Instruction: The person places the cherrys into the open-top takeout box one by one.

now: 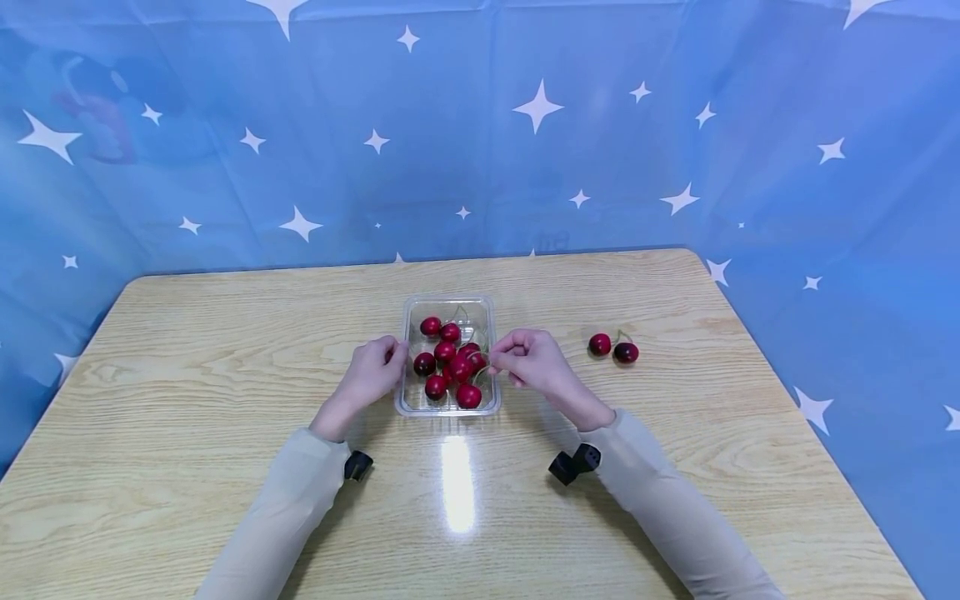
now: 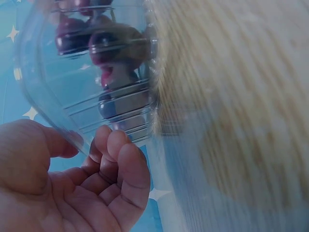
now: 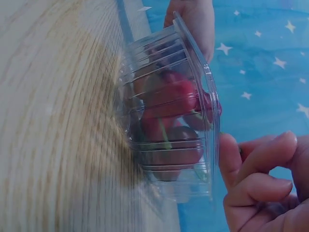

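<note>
A clear plastic container sits on the table with several dark red cherries inside, some bearing green stems. My left hand pinches its left rim between thumb and curled fingers; the left wrist view shows the thumb at the rim. Over the right rim, my right hand pinches a thin green cherry stem between thumb and forefinger. Its fingertips are right beside the rim in the right wrist view. Which cherry that stem belongs to I cannot tell.
Two more cherries with stems lie on the wooden table, right of my right hand. A blue curtain with white stars hangs behind the table's far edge. Each wrist wears a small black device.
</note>
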`<action>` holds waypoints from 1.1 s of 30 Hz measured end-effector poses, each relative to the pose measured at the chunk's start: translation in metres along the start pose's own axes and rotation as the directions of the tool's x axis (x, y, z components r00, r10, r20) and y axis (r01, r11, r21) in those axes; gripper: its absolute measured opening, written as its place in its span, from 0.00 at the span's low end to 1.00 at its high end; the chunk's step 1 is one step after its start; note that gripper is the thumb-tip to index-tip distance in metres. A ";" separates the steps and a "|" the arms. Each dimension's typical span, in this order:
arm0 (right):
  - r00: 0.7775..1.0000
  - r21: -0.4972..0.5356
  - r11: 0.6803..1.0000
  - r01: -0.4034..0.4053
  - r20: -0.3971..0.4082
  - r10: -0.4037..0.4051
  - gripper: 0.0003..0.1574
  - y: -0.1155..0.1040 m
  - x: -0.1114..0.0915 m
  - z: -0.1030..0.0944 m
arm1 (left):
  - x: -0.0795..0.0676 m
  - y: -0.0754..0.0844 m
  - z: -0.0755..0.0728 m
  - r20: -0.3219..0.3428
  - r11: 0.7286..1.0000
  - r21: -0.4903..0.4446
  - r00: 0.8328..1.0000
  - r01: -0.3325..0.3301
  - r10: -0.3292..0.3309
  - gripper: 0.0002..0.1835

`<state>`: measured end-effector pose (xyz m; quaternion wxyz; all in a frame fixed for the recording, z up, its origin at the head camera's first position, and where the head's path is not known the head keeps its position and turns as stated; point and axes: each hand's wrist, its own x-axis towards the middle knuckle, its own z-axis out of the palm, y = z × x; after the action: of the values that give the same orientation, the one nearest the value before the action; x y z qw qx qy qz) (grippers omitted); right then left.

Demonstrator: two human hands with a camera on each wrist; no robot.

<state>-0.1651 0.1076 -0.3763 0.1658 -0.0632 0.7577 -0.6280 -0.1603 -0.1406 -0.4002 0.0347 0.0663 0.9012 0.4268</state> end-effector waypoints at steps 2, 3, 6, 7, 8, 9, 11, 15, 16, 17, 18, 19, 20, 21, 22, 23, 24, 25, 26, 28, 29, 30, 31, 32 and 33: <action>1.000 -0.029 0.999 0.013 0.003 -0.013 0.05 0.000 0.000 0.000 | 0.000 0.000 0.000 -0.001 1.000 -0.001 1.000 0.001 -0.001 0.17; 1.000 -0.046 0.999 0.022 0.004 -0.022 0.05 0.000 0.000 0.000 | 0.000 0.001 0.000 -0.002 1.000 -0.002 1.000 -0.001 0.001 0.17; 0.999 -0.083 0.996 0.042 0.006 -0.041 0.05 0.000 0.000 0.001 | -0.001 0.002 0.000 -0.003 1.000 -0.007 1.000 -0.002 0.002 0.17; 0.999 -0.091 0.995 0.047 0.007 -0.046 0.05 0.001 0.000 0.001 | -0.001 0.002 0.000 -0.004 1.000 -0.008 1.000 -0.003 0.003 0.16; 0.999 -0.098 0.994 0.051 0.007 -0.051 0.05 0.001 0.000 0.001 | -0.001 0.002 0.000 -0.005 1.000 -0.010 1.000 -0.004 0.004 0.16; 0.999 -0.099 0.994 0.052 0.008 -0.051 0.05 0.001 -0.001 0.001 | -0.001 0.002 0.000 -0.006 1.000 -0.012 1.000 -0.002 0.002 0.16; 0.999 -0.099 0.994 0.050 0.013 -0.049 0.05 0.001 0.000 0.000 | -0.002 0.002 0.000 -0.007 1.000 -0.015 1.000 -0.001 0.001 0.16; 0.999 -0.076 0.996 0.036 0.015 -0.035 0.06 0.001 -0.001 -0.003 | -0.002 0.002 0.000 -0.012 1.000 -0.014 1.000 -0.001 0.001 0.17; 0.999 -0.070 0.997 0.034 0.013 -0.033 0.07 0.001 -0.001 -0.004 | -0.001 0.002 0.000 -0.012 1.000 -0.013 1.000 -0.002 0.002 0.17; 0.999 -0.064 0.997 0.032 0.009 -0.032 0.07 0.001 -0.001 -0.006 | -0.001 0.002 0.000 -0.011 1.000 -0.011 1.000 -0.001 0.001 0.17; 1.000 -0.060 0.998 0.030 0.005 -0.030 0.08 0.000 -0.001 -0.007 | -0.001 0.002 0.000 -0.010 1.000 -0.011 1.000 0.000 0.000 0.17; 1.000 -0.054 0.998 0.030 0.002 -0.030 0.08 0.001 -0.001 -0.009 | -0.001 0.002 0.000 -0.007 1.000 -0.012 1.000 0.001 -0.001 0.17; 1.000 -0.055 0.998 0.030 -0.002 -0.031 0.08 0.000 -0.001 -0.011 | -0.001 0.001 0.000 -0.005 1.000 -0.014 1.000 0.001 -0.001 0.17; 1.000 -0.054 0.998 0.030 -0.005 -0.031 0.08 0.000 -0.001 -0.012 | -0.001 0.001 0.000 -0.002 1.000 -0.017 1.000 0.002 -0.002 0.17; 0.999 -0.055 0.998 0.031 -0.006 -0.032 0.09 0.000 -0.001 -0.014 | -0.001 0.001 0.000 -0.001 1.000 -0.019 1.000 0.001 -0.001 0.17; 1.000 -0.051 0.998 0.030 -0.007 -0.030 0.09 0.000 -0.001 -0.015 | -0.001 0.001 0.000 0.000 1.000 -0.021 1.000 0.002 -0.002 0.17; 1.000 -0.052 0.998 0.028 -0.008 -0.029 0.09 0.000 -0.001 -0.017 | -0.001 0.001 0.000 0.001 1.000 -0.023 1.000 0.000 0.000 0.16; 1.000 -0.050 0.998 0.026 -0.009 -0.027 0.10 -0.001 -0.001 -0.019 | -0.001 0.001 0.000 0.001 1.000 -0.024 1.000 0.000 0.000 0.16; 1.000 -0.047 0.999 0.025 -0.010 -0.026 0.10 -0.001 -0.002 -0.020 | -0.001 0.001 0.000 0.001 1.000 -0.024 1.000 -0.002 0.002 0.16; 1.000 -0.042 0.999 0.021 -0.012 -0.022 0.10 0.000 -0.002 -0.023 | -0.001 0.001 0.000 0.002 1.000 -0.022 1.000 -0.003 0.003 0.16; 1.000 -0.042 0.999 0.019 -0.015 -0.020 0.11 0.000 -0.002 -0.025 | -0.001 0.001 0.000 0.002 1.000 -0.021 1.000 -0.003 0.003 0.16; 1.000 -0.045 0.999 0.018 -0.016 -0.019 0.11 -0.001 -0.002 -0.026 | 0.000 0.001 0.000 0.003 1.000 -0.021 1.000 -0.004 0.004 0.16; 1.000 -0.044 0.999 0.017 -0.018 -0.018 0.11 -0.001 -0.002 -0.027 | 0.000 0.001 0.000 0.004 1.000 -0.020 1.000 -0.003 0.004 0.16; 1.000 -0.047 0.999 0.016 -0.020 -0.017 0.10 -0.001 -0.003 -0.029 | 0.000 0.001 0.000 0.004 1.000 -0.019 1.000 -0.004 0.004 0.16; 1.000 -0.051 0.999 0.015 -0.023 -0.016 0.10 -0.002 -0.003 -0.030 | 0.000 0.000 0.000 0.003 1.000 -0.018 1.000 -0.005 0.005 0.17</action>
<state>-0.1725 0.1362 -0.3696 0.1505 -0.0660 0.7747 -0.6106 -0.1600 -0.1404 -0.3998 0.0359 0.0688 0.8971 0.4350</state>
